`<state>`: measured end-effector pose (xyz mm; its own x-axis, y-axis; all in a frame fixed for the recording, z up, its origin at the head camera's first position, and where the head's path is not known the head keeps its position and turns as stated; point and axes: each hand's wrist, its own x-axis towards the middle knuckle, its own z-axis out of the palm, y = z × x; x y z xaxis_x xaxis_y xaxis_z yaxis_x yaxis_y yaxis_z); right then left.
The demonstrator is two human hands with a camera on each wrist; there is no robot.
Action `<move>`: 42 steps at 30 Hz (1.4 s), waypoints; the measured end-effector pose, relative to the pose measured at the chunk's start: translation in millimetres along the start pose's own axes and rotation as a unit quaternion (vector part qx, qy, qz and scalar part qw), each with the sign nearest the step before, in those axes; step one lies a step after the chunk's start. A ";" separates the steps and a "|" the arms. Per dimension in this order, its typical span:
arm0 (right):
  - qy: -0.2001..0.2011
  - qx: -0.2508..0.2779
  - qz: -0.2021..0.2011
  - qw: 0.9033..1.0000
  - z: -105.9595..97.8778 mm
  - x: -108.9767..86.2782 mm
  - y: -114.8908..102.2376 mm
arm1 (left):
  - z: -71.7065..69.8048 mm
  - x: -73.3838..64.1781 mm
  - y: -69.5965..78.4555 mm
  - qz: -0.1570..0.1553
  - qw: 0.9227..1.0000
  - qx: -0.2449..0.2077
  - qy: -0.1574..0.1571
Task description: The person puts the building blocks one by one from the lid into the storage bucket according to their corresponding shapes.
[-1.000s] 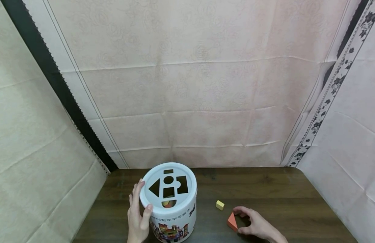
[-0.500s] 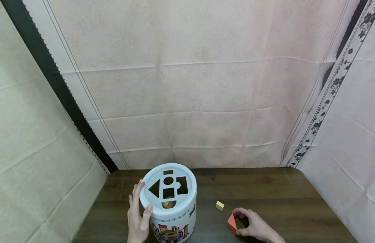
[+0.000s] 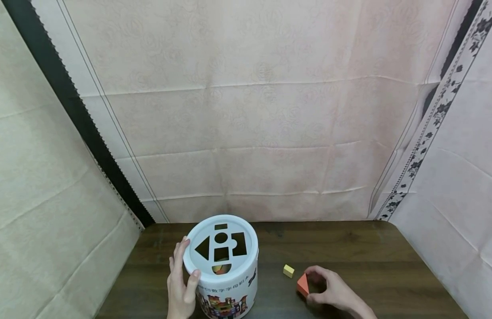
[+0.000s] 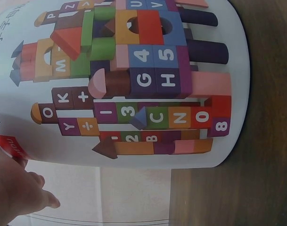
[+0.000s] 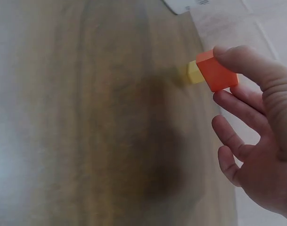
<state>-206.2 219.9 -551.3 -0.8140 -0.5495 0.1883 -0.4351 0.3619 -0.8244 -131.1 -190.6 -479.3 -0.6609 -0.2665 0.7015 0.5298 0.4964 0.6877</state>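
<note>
A white bucket [image 3: 251, 277] with a pale blue shape-sorter lid [image 3: 242, 263] stands on the table. My left hand [image 3: 180, 288] holds its left side, fingers along the rim and thumb at the front. The left wrist view shows the printed bucket wall [image 4: 195, 155] and part of that hand [image 4: 20, 193]. To the right, my right hand [image 3: 335, 290] pinches an orange triangular block [image 3: 303, 285] between thumb and fingertips. In the right wrist view, this block [image 5: 217, 73] appears off the table, partly covered by the thumb. A small yellow block [image 3: 288, 270] lies just beyond it.
The dark wooden table [image 3: 349, 248] extends around the bucket and blocks. Pale patterned cloth [image 3: 269, 133] hangs behind its far edge and along both sides. Some coloured blocks [image 3: 218, 269] show through the lid's front hole.
My right hand has shifted slightly farther from me with the orange triangular block, which has turned a little. The left hand, bucket and yellow block stay where they were.
</note>
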 end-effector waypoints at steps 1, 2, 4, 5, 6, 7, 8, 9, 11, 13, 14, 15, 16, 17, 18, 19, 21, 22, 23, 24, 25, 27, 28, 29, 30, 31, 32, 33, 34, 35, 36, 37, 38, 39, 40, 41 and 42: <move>0.007 -0.005 -0.008 1.000 -0.9 1.3 -2.0 | 0.0 0.0 -0.2 0.001 1.000 0.000 0.000; 0.015 -0.013 -0.014 1.000 -1.8 2.5 -4.1 | -0.1 -0.1 -0.4 0.002 1.000 0.000 0.000; 0.029 -0.028 -0.027 0.999 -3.7 5.1 -8.5 | -0.1 -0.3 -0.8 0.003 1.000 -0.001 0.001; 0.038 -0.039 -0.032 0.998 -4.5 6.3 -10.7 | 0.0 -0.4 -1.0 0.004 1.000 -0.001 0.001; 0.043 -0.042 -0.034 0.998 -5.4 7.6 -13.2 | 0.1 -0.5 -1.2 0.005 1.000 -0.001 0.002; 0.049 -0.050 -0.038 0.997 -6.2 8.9 -15.3 | 0.1 -0.6 -1.2 0.005 1.000 -0.002 0.002; 0.056 -0.055 -0.042 0.996 -7.0 10.4 -17.7 | 0.1 -0.8 -1.2 0.006 1.000 -0.002 0.002; 0.061 -0.061 -0.046 0.995 -7.8 12.1 -19.7 | 0.0 -0.8 -1.2 0.006 1.000 -0.002 0.002; 0.072 -0.071 -0.053 0.993 -9.3 15.7 -23.5 | -0.2 -0.7 -1.0 0.005 1.000 -0.001 0.002; 0.085 -0.086 -0.069 0.990 -11.2 20.2 -27.7 | -0.5 -0.5 -0.8 0.004 1.000 0.000 0.001; 0.090 -0.090 -0.077 0.989 -12.1 22.4 -30.2 | -0.5 -0.4 -0.7 0.004 1.000 0.001 0.001; 0.095 -0.097 -0.083 0.987 -13.2 24.7 -32.7 | -0.6 -0.4 -0.7 0.003 1.000 0.001 0.001; 0.099 -0.104 -0.087 0.986 -14.3 26.9 -35.6 | -0.6 -0.4 -0.7 0.002 1.000 0.001 0.001; 0.102 -0.108 -0.092 0.985 -15.4 29.1 -38.9 | -0.7 -0.5 -0.7 0.002 1.000 0.001 0.001; 0.104 -0.112 -0.091 0.984 -16.5 31.2 -42.3 | -0.7 -0.5 -0.7 0.002 1.000 0.001 0.001; 0.104 -0.114 -0.086 0.984 -17.6 33.2 -45.6 | -0.6 -0.5 -0.7 0.002 1.000 0.000 0.002; 0.101 -0.115 -0.077 0.985 -19.4 37.3 -51.7 | -0.7 -0.6 -1.3 0.001 1.000 -0.003 0.002; 0.100 -0.114 -0.073 0.986 -20.2 39.2 -54.4 | -0.7 -0.5 -1.5 0.001 1.000 -0.003 0.002; 0.099 -0.112 -0.070 0.986 -20.9 41.0 -56.9 | -0.5 -0.4 -1.7 0.002 1.000 -0.005 0.003; 0.098 -0.112 -0.068 0.987 -21.6 42.6 -59.4 | -0.4 -0.4 -1.9 0.003 1.000 -0.006 0.003; 0.098 -0.114 -0.066 0.986 -22.3 44.3 -61.6 | -0.1 -0.5 -2.1 0.005 1.000 -0.007 0.004; 0.100 -0.115 -0.068 0.986 -23.4 47.3 -66.2 | 0.3 -0.5 -2.5 0.008 1.000 -0.007 0.004; 0.102 -0.117 -0.071 0.985 -23.9 48.7 -68.4 | 0.4 -0.5 -2.6 0.009 1.000 -0.007 0.005; 0.104 -0.117 -0.074 0.985 -24.4 50.3 -70.7 | 0.5 -0.6 -2.8 0.010 1.000 -0.008 0.005; 0.106 -0.118 -0.078 0.984 -24.8 52.0 -73.0 | 0.5 -0.7 -2.9 0.009 1.000 -0.008 0.005; 0.108 -0.118 -0.082 0.984 -25.2 53.7 -75.5 | 0.5 -0.6 -2.9 0.008 1.000 -0.009 0.005; 0.109 -0.116 -0.086 0.984 -25.5 55.3 -77.9 | 0.5 -0.6 -2.9 0.008 1.000 -0.008 0.005; 0.110 -0.113 -0.088 0.984 -25.8 56.8 -80.3 | 0.4 -0.5 -2.8 0.008 1.000 -0.008 0.005; 0.111 -0.112 -0.089 0.984 -25.9 58.4 -82.7 | 0.3 -0.4 -2.6 0.007 1.000 -0.007 0.005; 0.110 -0.110 -0.090 0.984 -25.9 60.0 -84.9 | 0.3 -0.4 -2.4 0.006 1.000 -0.006 0.004; 0.111 -0.110 -0.090 0.984 -25.9 61.5 -87.2 | 0.3 -0.4 -2.1 0.005 1.000 -0.006 0.004; 0.111 -0.108 -0.090 0.984 -25.7 63.1 -89.5 | 0.3 -0.3 -1.7 0.006 1.000 -0.005 0.004; 0.112 -0.108 -0.089 0.984 -25.6 64.8 -91.7 | 0.4 -0.3 -1.5 0.006 1.000 -0.004 0.004; 0.113 -0.109 -0.089 0.984 -25.4 66.6 -94.1 | 0.5 -0.2 -1.2 0.005 1.000 -0.003 0.004; 0.114 -0.110 -0.090 0.983 -25.2 68.5 -96.4 | 0.5 -0.2 -1.0 0.005 1.000 -0.003 0.004; 0.115 -0.110 -0.092 0.983 -24.9 70.4 -99.0 | 0.4 -0.1 -0.8 0.005 1.000 -0.002 0.004; 0.116 -0.109 -0.095 0.983 -24.6 72.5 -101.8 | 0.3 0.1 -0.6 0.005 1.000 -0.001 0.003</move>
<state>-230.3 161.8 -440.6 -0.7656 -0.4444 0.4651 -0.6384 0.4365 -0.6339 -131.7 -190.6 -479.6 -0.6521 -0.2674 0.7094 0.5374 0.4970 0.6813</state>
